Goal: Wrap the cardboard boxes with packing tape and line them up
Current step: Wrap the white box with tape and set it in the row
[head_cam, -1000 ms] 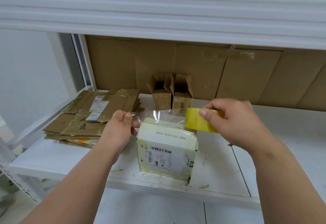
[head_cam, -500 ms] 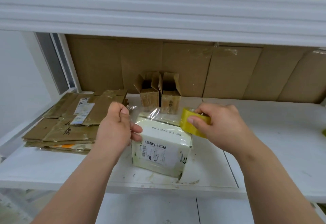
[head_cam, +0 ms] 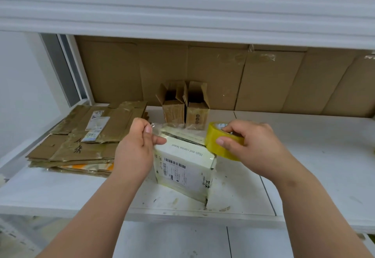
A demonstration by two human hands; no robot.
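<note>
A white cardboard box (head_cam: 182, 168) with a barcode label stands on the white shelf (head_cam: 314, 156), near its front edge. My right hand (head_cam: 253, 146) grips a yellow roll of packing tape (head_cam: 221, 142) at the box's upper right corner. A clear strip of tape (head_cam: 174, 129) runs from the roll across the box top to my left hand (head_cam: 136, 148), which pinches its free end at the box's upper left corner. Behind the box, two small brown boxes (head_cam: 184, 105) stand side by side with their flaps open.
A stack of flattened brown cartons (head_cam: 85, 142) lies on the shelf's left part. Brown cardboard sheets (head_cam: 263, 79) line the back of the shelf. An upper white shelf (head_cam: 182, 10) hangs overhead. A window frame (head_cam: 67, 71) stands at the left.
My right hand has lowered the tape roll from above the box down to its upper right corner. The left hand kept its pinch on the tape end. The camera has shifted slightly.
</note>
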